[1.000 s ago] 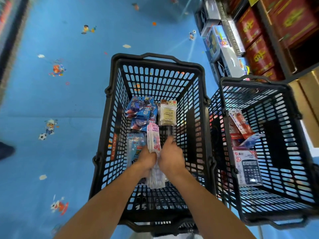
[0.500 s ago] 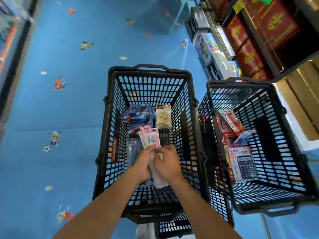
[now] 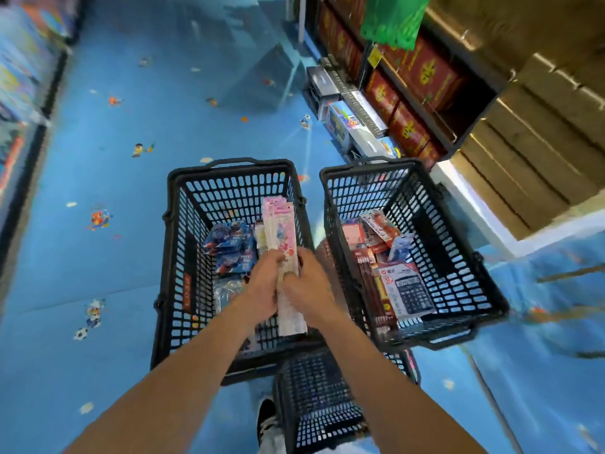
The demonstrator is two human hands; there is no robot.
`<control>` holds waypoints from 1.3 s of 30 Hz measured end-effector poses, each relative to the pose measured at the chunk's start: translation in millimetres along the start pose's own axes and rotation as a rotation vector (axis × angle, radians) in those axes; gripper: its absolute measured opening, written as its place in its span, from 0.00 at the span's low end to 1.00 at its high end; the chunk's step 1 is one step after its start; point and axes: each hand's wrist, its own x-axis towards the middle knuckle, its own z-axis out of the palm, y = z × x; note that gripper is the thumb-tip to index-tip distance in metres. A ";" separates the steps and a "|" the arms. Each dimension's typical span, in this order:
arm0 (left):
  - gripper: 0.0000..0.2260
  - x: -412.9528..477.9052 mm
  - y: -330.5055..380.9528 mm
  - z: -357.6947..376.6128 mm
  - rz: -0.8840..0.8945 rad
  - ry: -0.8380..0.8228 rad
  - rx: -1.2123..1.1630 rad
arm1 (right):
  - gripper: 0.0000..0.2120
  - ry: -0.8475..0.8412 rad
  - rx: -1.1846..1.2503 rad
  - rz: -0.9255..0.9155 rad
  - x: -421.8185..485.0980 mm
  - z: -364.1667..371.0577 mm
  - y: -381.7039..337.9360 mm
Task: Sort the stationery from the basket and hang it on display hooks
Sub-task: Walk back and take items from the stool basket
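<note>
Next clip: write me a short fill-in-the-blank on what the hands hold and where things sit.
The left hand and right hand together hold a stack of ____ packets.
The calculator lies in the basket on the person's ____.
The colour of the shop floor is ____.
Missing words: pink; right; blue.

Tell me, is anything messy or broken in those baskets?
Nothing looks broken or spilled. The right basket is a jumble, though: the calculator pack and a red pack lie at different angles. The left hand and right hand hold pink packs over the left basket.
</note>
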 end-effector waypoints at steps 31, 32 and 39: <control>0.26 -419.3 -469.6 508.2 -0.336 -0.979 0.630 | 0.06 1.227 0.083 0.482 -584.1 -492.0 269.2; 0.24 -429.6 -483.6 517.6 -0.311 -1.012 0.671 | 0.07 1.253 0.046 0.525 -603.3 -501.6 273.0; 0.07 -516.1 -553.3 602.7 -0.183 -1.392 0.973 | 0.19 1.568 0.215 0.503 -733.3 -573.9 298.8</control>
